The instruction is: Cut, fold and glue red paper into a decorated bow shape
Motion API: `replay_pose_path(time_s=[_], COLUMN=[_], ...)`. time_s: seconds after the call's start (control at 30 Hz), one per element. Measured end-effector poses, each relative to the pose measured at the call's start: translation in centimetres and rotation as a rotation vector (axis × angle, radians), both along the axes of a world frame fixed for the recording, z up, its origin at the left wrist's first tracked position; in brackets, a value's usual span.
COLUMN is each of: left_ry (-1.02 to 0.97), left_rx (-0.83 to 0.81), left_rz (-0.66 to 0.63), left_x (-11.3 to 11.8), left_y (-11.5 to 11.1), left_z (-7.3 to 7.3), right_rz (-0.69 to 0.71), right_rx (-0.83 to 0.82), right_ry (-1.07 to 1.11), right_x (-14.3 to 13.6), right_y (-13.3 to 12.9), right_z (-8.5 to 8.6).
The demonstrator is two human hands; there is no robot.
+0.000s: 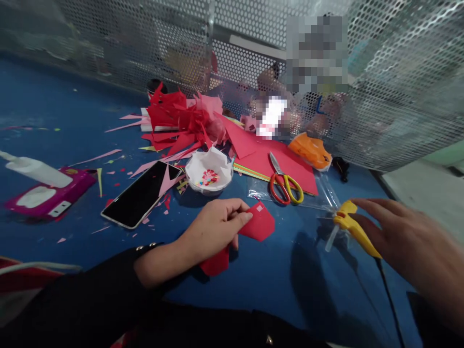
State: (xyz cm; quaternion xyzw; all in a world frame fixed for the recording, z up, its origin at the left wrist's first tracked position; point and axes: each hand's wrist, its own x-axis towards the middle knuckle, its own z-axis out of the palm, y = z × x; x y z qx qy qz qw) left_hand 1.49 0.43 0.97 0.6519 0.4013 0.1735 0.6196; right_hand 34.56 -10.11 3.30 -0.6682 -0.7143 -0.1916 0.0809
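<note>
Near the middle of the blue table, my left hand (217,224) pinches a red paper piece (258,222), whose lobed end sticks out to the right with a small pale square on it. More red paper (216,262) shows below the same hand. On the right, my right hand (395,232) has its fingers around a yellow glue gun (357,232) with a black cord. The glue gun is over the table, apart from the red paper, with a clear stick-like piece beside it.
Scissors (284,186) lie on red paper sheets (282,159). A white paper-lined bowl (209,171) holds tiny pieces. Left are a black phone (139,195), a purple packet (50,193) and a white bottle (39,170). Red scraps (181,116) lie behind, before a perforated metal screen (246,63).
</note>
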Motion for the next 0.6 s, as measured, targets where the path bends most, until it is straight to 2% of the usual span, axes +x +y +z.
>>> replay_pose_path(time_s=[0.03,0.1,0.17,0.23,0.4,0.6], left_ry=[0.004,0.024,0.06,0.096,0.099,0.097], left_rx=[0.022,0.067,0.114,0.143,0.175,0.245], left_rz=[0.004,0.007,-0.008,-0.038,-0.13,-0.131], left_x=[-0.1,-0.1,-0.2,-0.2,-0.3,-0.4], left_y=[0.0,-0.1,-0.1,-0.1,-0.1,-0.1], left_z=[0.0,0.0,-0.2,-0.4,-0.9,-0.6], right_rz=[0.06,0.282,0.423,0.546,0.646,0.617], right_rx=[0.021,0.049,-0.035,-0.09,-0.312,-0.409], right_ry=[0.014,0.12,0.243,0.265,0.229,0.027], right_x=[-1.7,-5.4,-8.7,-11.5,-17.0,-21.0], right_y=[1.2,4.0,7.2,10.4,16.2,19.3], right_z=[0.9,2.2,2.4,1.9,-0.6,-2.3])
